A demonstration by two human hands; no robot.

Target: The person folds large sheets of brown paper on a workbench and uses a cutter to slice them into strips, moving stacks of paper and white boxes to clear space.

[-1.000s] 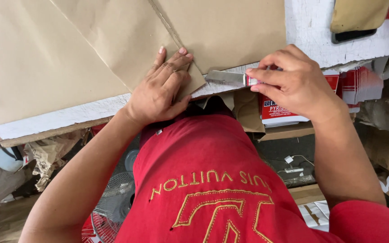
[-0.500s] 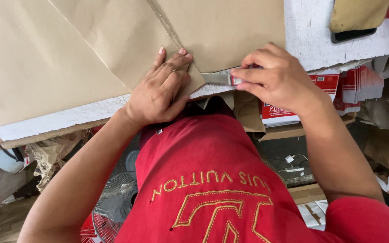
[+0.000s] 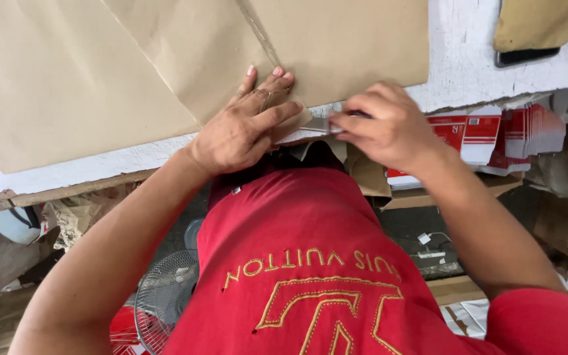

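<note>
- Two hands are at work on the brown paper [image 3: 336,46], which lies on the white desk [image 3: 468,66] with its lower edge close to the desk's near rim.
- I see the left hand [image 3: 244,125] pressed flat on the paper just above that edge, palm down, fingers spread, grip unclosed around anything.
- The right hand [image 3: 389,128] sits just right of the left, its grip pinched shut on a small knife [image 3: 320,125] whose metal blade points toward the left thumb.
- The blade tip lies almost against the left hand; I judge a slip along the paper's edge could nick the thumb, since the pressing hand lies in the blade's line.
- If the left hand eases off, the sheet may creep or buckle and the cut could tear ragged.
- Red and white cartons [image 3: 488,131] are stacked below the desk, right of the paper; a fan [image 3: 165,296] stands lower left.
</note>
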